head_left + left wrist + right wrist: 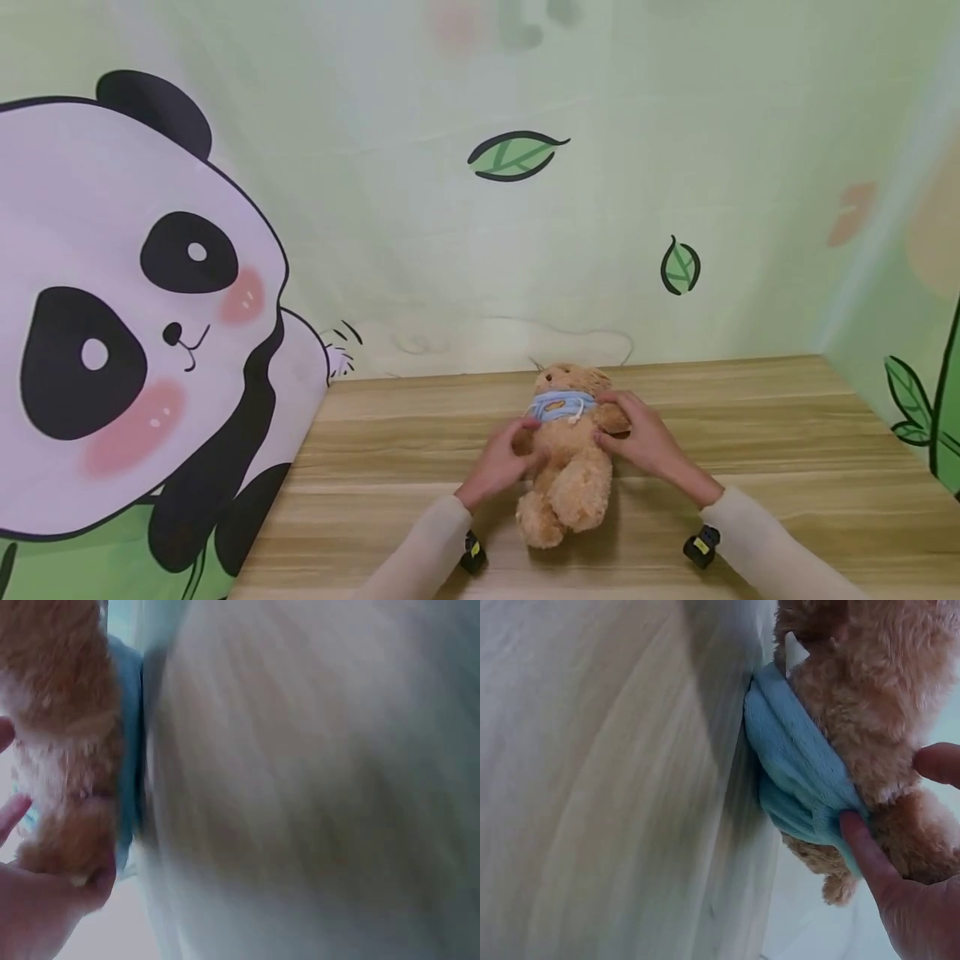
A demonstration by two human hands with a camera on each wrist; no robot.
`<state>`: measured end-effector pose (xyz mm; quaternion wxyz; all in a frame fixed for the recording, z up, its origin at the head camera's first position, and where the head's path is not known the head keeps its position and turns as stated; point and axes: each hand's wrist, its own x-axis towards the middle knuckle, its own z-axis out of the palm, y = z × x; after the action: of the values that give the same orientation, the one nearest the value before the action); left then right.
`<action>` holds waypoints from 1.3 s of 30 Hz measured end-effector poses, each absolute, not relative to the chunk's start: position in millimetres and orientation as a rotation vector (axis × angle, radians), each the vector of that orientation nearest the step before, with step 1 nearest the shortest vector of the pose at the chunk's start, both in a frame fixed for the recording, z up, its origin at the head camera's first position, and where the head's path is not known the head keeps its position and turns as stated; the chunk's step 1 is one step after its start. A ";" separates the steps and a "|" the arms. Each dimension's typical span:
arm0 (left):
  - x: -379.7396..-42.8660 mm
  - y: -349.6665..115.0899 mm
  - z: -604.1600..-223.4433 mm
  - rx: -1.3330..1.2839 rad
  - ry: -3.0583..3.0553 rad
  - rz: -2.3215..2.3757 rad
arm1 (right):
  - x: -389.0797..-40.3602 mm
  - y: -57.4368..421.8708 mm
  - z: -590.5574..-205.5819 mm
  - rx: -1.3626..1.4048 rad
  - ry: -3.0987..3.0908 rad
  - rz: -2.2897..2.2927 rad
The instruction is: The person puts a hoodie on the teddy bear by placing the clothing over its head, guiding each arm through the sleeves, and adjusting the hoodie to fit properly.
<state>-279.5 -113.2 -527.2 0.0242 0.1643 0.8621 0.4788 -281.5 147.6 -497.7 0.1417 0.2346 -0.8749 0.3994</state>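
Note:
A light-brown teddy bear (576, 492) lies on its back on the wooden table, its head toward the wall. Bunched about its upper chest is a light-blue garment (552, 403) with a white drawstring. My left hand (501, 457) grips the bear's side and arm, thumb and fingers curled around it. On the opposite side, my right hand (647, 433) holds the other arm between thumb and fingers. A finger (866, 851) of that hand presses the edge of the blue cloth in the right wrist view. The left wrist view is blurred, with brown fur (67, 742) close up.
The wood-grain table (405, 417) meets a pale green backdrop (420, 275) with printed leaves. A large printed panda (97, 217) fills the left side. Black wrist cameras (702, 546) sit beneath both sleeves.

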 end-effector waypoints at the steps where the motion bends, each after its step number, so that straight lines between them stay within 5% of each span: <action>1: -278.8 -112.7 -526.6 0.525 2.676 1.491 | -281.8 147.1 -499.1 0.665 -2.524 1.181; 10: -270.1 -103.5 -504.1 0.682 2.942 1.224 | -282.0 149.1 -507.4 0.581 -2.546 1.130; 24: -282.7 -92.2 -476.0 0.979 3.041 0.564 | -295.5 131.6 -473.4 1.021 -2.606 0.550; 39: -288.0 -82.1 -469.2 0.808 2.918 0.549 | -306.0 143.4 -463.2 1.168 -2.851 0.786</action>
<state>-288.0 -82.1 -469.2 0.0323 0.2625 0.9478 0.1782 -306.0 143.4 -463.2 -0.0189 0.3672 -0.8965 0.2471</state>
